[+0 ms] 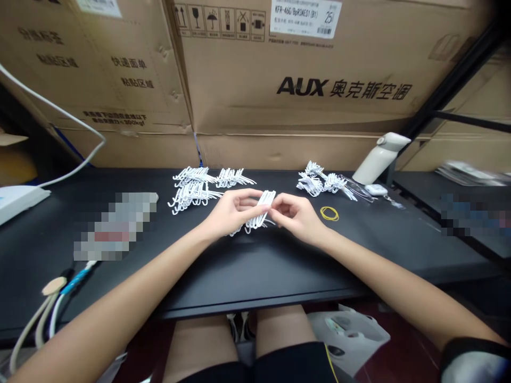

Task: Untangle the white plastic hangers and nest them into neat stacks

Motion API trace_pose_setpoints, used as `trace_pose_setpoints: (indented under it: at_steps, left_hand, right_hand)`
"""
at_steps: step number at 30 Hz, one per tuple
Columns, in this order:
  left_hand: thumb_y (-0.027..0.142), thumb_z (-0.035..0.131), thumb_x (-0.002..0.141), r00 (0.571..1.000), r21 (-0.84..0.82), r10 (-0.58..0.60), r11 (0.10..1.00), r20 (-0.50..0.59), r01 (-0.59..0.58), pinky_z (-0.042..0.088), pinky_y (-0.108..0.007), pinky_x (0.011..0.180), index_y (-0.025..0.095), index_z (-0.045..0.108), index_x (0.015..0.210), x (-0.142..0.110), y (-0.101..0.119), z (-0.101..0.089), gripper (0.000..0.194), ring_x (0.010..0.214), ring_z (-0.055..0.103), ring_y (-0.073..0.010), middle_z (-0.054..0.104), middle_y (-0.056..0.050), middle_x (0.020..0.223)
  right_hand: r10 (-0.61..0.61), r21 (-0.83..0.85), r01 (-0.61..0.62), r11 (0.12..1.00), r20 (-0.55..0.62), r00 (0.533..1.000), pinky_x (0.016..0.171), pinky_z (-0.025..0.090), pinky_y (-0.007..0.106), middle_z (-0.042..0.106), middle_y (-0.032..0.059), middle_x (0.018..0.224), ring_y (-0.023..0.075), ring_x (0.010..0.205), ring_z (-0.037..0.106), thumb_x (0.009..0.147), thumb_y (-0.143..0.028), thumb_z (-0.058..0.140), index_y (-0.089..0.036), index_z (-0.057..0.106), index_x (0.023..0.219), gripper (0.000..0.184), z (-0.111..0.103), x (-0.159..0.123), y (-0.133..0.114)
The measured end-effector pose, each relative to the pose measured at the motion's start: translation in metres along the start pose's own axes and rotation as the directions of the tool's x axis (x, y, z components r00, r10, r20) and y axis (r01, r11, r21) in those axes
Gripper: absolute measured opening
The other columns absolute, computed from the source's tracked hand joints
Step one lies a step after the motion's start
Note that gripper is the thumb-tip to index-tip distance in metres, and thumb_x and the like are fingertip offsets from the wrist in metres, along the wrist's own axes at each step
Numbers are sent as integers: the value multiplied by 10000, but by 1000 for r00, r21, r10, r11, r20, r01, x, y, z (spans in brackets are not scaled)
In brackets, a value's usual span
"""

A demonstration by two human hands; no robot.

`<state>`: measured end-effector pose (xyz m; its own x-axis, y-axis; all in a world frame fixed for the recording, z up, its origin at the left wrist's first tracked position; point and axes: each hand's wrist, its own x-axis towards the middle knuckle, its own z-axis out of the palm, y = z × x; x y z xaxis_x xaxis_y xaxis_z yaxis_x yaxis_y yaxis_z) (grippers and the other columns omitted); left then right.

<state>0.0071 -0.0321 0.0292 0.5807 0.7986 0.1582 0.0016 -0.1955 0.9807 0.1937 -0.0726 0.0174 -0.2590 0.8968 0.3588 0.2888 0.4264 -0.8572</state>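
Note:
A bundle of thin white hooks (265, 199) sits between my hands above the table, its curved ends pointing down toward me. My left hand (229, 213) grips it from the left, thumb across the front and fingers behind. At the bundle's right edge, my right hand (297, 215) is closed with thumb and forefinger pinched against the hooks; whether it also holds something small is hidden. Beyond my left hand lie several groups of white hooks (189, 197). Farther right are tangled clusters of white hooks (313, 181), and a yellow rubber band loop (329, 214) lies nearer my right hand.
Large cardboard boxes (239, 101) wall off the back of the black table (255, 282). A white bottle (379, 159) leans at the back right by a small white object (376, 190). At left lie a blurred-out object (120, 223), cables (51, 303) and a white device (19, 201).

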Motion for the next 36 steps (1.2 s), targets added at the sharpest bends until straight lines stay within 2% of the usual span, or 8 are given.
trace_pose_setpoints:
  at_steps: [3,7,15,21,25,28,33,36]
  left_hand:
    - [309,741,724,1000,-9,22,1000,13,-22,553,-301,795,153,639,1076,0,-1,0,398,864,706,-213,742,-75,947]
    - [312,755,704,1000,12,12,1000,13,-12,556,-330,816,147,654,1091,0,-2,-1,433,858,708,-227,743,-81,949]
    - [344,759,688,999,29,3,1000,34,-4,555,-332,820,143,680,1072,-2,1,0,441,857,705,-232,743,-79,948]
    - [345,748,703,999,70,-16,997,33,14,555,-299,716,137,645,1109,-3,3,0,468,799,709,-229,745,-90,879]
    - [343,769,680,997,49,-24,999,76,20,555,-315,739,137,602,1177,-3,6,-1,564,821,710,-242,740,-107,918]
    - [343,770,676,996,49,-36,998,87,32,556,-323,750,131,614,1173,-3,7,-2,562,822,711,-247,741,-111,916]
    - [316,774,673,996,-6,-57,998,64,58,558,-337,783,110,634,1145,-2,8,-3,534,800,713,-237,745,-116,888]
    - [313,779,663,996,-89,-62,994,-64,56,570,-313,711,120,647,1118,0,11,-4,512,757,713,-227,745,-96,834]
  right_hand:
    - [53,89,-56,994,39,998,520,454,246,614,23,679,112,540,530,810,-407,614,-158,601,775,252,-1,2,-2]
    - [86,65,-93,993,111,990,530,454,251,659,41,653,111,515,531,823,-435,585,-140,654,734,315,-3,4,-5]
    - [84,83,-94,992,111,990,582,473,270,673,41,636,140,572,582,808,-441,610,-148,650,688,319,-1,2,-2]
    - [4,30,-5,1000,39,999,590,493,270,686,43,643,154,587,628,814,-399,617,-153,632,668,286,0,0,1]
    - [-43,-25,43,999,-2,999,601,503,275,689,39,651,162,599,640,798,-400,641,-157,636,678,271,0,-2,1]
    - [-54,-23,54,998,9,999,605,502,274,687,39,648,159,597,634,800,-380,642,-154,637,670,261,1,-3,0]
    - [-13,104,10,995,33,999,565,487,256,675,36,642,135,570,602,799,-344,645,-140,669,723,219,1,0,-1]
    - [11,297,-12,955,6,1000,527,490,258,672,37,641,128,536,590,812,-352,604,-133,684,783,235,-4,6,3]
